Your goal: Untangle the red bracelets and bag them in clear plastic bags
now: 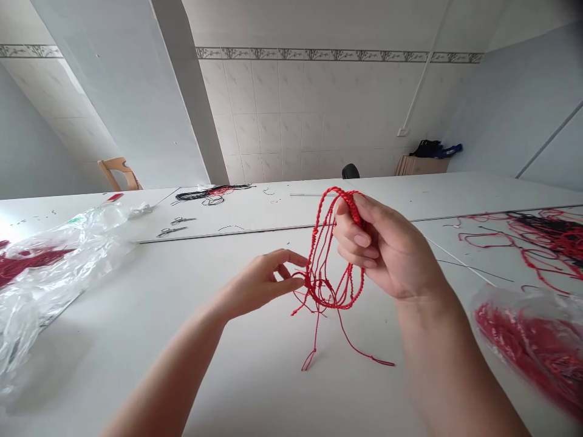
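Note:
A bundle of looped red braided cords [314, 243] hangs in the air above the white table. My right hand [376, 243] is closed around the top right of the loops, fingers curled over them. At the lower left of the bundle, my left hand [268, 276] has its thumb and fingertips at the knotted part of the cords, with a small loop at the fingertips. Thin cord ends dangle below, two of them ending in small narrow loops.
Clear plastic bags with red cord lie at the left [109, 243] and lower right [542, 340]. Scissors [172, 231] and black and red cords [214, 193] lie farther back on the white table [255, 376]. More tangled cords [555, 233] are at the right.

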{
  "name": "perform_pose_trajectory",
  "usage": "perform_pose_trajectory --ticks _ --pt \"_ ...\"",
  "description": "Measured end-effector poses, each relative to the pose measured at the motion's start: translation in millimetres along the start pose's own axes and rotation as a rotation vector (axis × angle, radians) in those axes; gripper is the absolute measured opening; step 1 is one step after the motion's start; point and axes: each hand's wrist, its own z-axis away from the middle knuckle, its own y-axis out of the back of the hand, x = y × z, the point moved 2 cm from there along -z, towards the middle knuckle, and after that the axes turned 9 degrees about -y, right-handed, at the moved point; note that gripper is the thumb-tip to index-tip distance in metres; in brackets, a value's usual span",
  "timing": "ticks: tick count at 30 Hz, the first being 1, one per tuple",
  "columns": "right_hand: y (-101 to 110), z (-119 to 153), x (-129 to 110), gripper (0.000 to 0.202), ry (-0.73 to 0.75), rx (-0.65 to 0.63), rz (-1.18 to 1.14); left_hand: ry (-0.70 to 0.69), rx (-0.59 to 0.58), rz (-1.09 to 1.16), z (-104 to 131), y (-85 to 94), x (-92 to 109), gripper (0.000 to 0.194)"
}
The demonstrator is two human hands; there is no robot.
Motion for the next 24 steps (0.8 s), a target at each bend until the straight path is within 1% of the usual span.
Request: perform_pose_trajectory --ticks 3,5,8,11,14,19,24 --pt "2.2 0.1 -3.8 0.026 0.039 0.038 -0.008 -0.023 -0.047 0.071 -3.1 -4.7 -2.1 0.033" --pt "4.8 -0.1 -6.8 0.026 0.063 0.066 -0.012 -0.037 -0.046 0.126 -4.3 -5.2 -2.7 0.031" --pt "9.5 -0.6 -11.6 0.026 0.100 0.110 -0.033 -0.073 -0.033 0.230 -4.7 -2.5 -1.5 0.030" --pt "13.0 -0.8 -14.7 0.024 0.129 0.152 -0.056 -0.109 -0.045 0.384 -4.0 1.4 0.6 0.025" --pt "14.0 -0.7 -14.8 0.024 0.148 0.168 -0.082 -0.138 -0.052 0.484 -2.3 4.7 2.1 0.019" --pt "13.8 -1.4 -12.7 0.022 0.174 0.163 -0.102 -0.156 -0.089 0.588 2.1 6.6 3.8 0.020" --pt "13.3 -2.5 -12.5 0.022 0.199 0.200 -0.113 -0.170 -0.108 0.633 5.2 6.9 7.1 0.020"
